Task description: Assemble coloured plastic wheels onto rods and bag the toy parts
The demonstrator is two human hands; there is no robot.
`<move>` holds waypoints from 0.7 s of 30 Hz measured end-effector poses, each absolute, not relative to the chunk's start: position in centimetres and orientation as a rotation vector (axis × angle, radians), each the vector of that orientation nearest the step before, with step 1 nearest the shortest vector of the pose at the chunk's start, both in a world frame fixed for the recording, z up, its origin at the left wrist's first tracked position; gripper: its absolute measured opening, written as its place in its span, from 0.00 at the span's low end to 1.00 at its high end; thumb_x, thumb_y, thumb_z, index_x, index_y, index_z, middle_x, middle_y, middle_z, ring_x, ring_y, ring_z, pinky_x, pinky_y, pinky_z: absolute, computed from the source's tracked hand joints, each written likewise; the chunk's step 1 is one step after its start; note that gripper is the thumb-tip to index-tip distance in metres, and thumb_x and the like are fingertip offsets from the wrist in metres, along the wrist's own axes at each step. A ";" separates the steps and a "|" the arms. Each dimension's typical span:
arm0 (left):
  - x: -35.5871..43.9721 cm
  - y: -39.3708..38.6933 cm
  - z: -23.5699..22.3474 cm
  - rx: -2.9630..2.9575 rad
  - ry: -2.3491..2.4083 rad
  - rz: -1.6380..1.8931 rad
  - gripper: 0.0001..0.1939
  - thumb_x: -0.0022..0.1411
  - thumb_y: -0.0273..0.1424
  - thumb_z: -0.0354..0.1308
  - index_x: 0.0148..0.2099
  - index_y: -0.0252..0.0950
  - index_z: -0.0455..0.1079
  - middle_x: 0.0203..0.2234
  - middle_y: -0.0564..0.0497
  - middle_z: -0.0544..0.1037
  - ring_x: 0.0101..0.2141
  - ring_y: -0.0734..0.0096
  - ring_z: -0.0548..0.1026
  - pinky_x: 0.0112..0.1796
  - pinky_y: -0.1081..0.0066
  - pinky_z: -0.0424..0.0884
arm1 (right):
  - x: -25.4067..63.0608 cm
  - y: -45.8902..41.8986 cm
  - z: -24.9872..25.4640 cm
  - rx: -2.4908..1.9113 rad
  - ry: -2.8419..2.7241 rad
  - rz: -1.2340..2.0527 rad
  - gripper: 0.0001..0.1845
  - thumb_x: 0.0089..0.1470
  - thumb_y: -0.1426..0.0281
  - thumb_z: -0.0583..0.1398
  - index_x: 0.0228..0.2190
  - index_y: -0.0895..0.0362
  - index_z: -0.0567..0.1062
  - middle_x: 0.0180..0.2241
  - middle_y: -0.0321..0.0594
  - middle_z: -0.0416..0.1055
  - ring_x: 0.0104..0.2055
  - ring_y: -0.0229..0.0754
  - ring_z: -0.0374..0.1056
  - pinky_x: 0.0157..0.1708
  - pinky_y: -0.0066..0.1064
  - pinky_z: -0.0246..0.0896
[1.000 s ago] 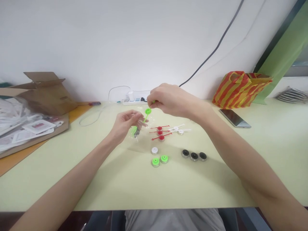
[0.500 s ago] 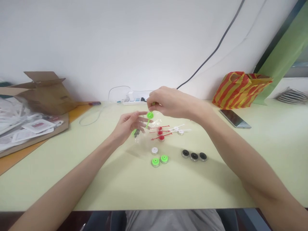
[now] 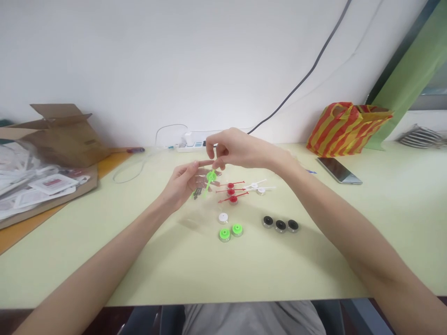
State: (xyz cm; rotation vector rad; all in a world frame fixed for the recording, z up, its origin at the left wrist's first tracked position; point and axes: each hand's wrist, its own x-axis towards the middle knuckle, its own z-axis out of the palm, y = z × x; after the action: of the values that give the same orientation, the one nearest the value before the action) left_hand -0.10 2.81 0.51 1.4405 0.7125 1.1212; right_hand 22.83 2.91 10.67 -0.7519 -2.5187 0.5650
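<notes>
Pointer [image 3: 211, 177], green, hangs between my hands | right hand [image 3: 232, 148], one o'clock of it: fingers narrow by its top, can't tell if pinching | left hand [image 3: 183, 181], nine o'clock: holds clear bag [image 3: 209, 199], maybe to keep it wide | green wheels [image 3: 224, 234], five o'clock, paired by colour

green pointer [image 3: 211, 177]: smooth plastic; phone screen [image 3: 339, 170]: glossy; box [image 3: 66, 142]: matt cardboard.

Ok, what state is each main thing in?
Left hand, holding clear bag
Right hand, at green pointer, grip unclear
Green pointer, tilted
Red pointers, on round bases
White pointers, on round bases
Black discs, no pointers
Green discs, no pointers
White disc, no pointer
Phone, flat, screen dark
Cardboard box, flaps open
Striped bag, upright, open
</notes>
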 end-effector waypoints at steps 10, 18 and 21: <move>0.1 2.7 0.4 1.402 0.711 1.151 0.25 0.68 0.48 0.63 0.56 0.34 0.79 0.48 0.37 0.84 0.47 0.49 0.84 0.47 0.58 0.79 | 23.0 3.7 10.6 -0.690 -2.533 0.610 0.09 0.57 0.77 0.62 0.28 0.54 0.78 0.29 0.37 0.78 0.33 0.41 0.72 0.34 0.35 0.63; -0.1 2.8 0.4 1.445 0.705 1.139 0.25 0.70 0.49 0.60 0.57 0.36 0.79 0.48 0.37 0.85 0.46 0.50 0.84 0.43 0.59 0.80 | 23.3 3.4 10.8 -0.750 -2.579 0.305 0.08 0.64 0.67 0.61 0.34 0.52 0.81 0.42 0.41 0.76 0.43 0.45 0.68 0.40 0.37 0.62; -0.1 2.8 0.4 1.419 0.713 1.152 0.25 0.69 0.49 0.61 0.59 0.37 0.78 0.49 0.37 0.84 0.46 0.51 0.84 0.43 0.59 0.80 | 23.5 3.5 10.8 -0.762 -2.615 0.194 0.07 0.62 0.65 0.65 0.32 0.51 0.80 0.46 0.44 0.72 0.51 0.50 0.64 0.44 0.39 0.62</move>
State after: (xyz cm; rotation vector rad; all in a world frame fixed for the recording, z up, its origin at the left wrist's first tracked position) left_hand -0.12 2.76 0.41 1.4187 0.7127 1.1523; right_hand 23.55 3.45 10.81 -0.7618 -2.6147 0.1944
